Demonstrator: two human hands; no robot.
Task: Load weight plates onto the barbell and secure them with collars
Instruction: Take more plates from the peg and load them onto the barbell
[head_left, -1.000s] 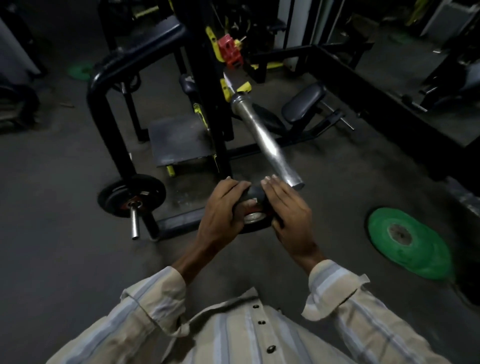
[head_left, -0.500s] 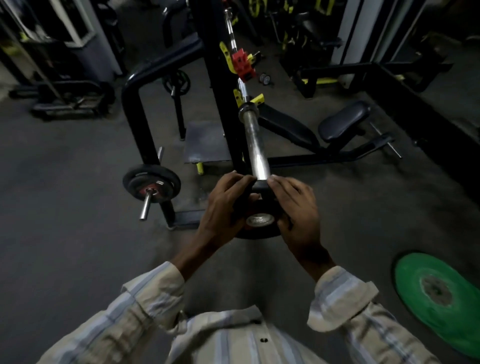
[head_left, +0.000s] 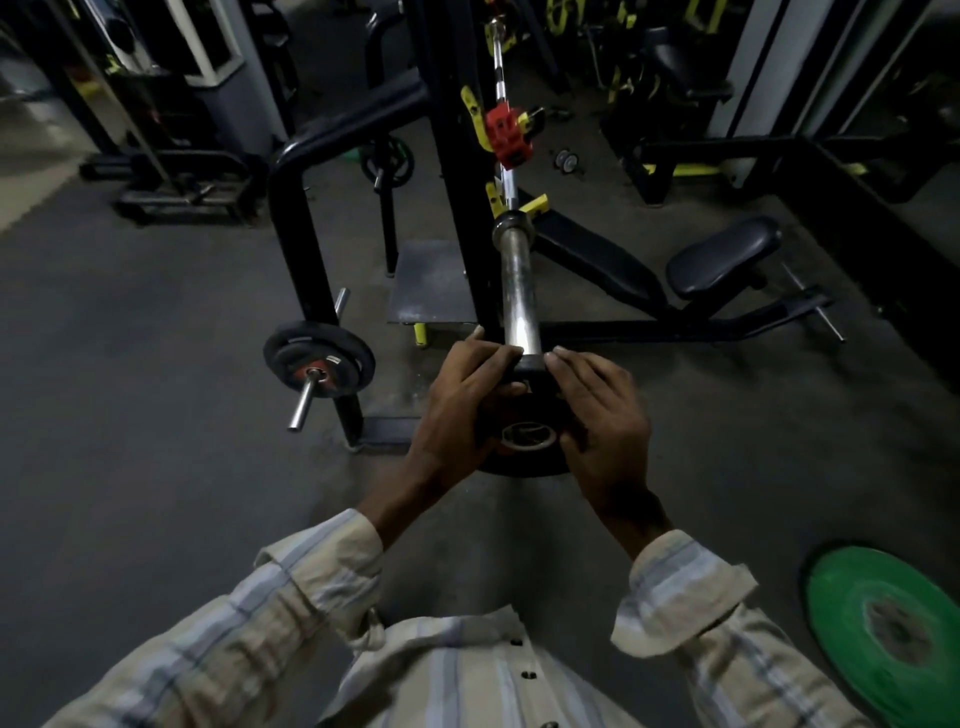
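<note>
A small black weight plate (head_left: 525, 460) with a metal-ringed centre hole is held upright at the near end of the steel barbell sleeve (head_left: 516, 291). My left hand (head_left: 462, 410) grips its left edge and my right hand (head_left: 602, 415) its right edge. The sleeve's tip meets the top of the plate between my fingertips; whether it has entered the hole is hidden. The barbell rests on a black rack upright (head_left: 457, 156). A red collar (head_left: 508, 134) sits clamped farther along the bar's thin shaft.
A green plate (head_left: 883, 629) lies flat on the floor at right. Black plates (head_left: 318, 358) hang on a storage peg at left. A black bench (head_left: 675, 265) stands behind the rack. More machines fill the back.
The view has swung so the sleeve now points straight at me. Both hands raised the plate from below the sleeve's end up against its tip.
</note>
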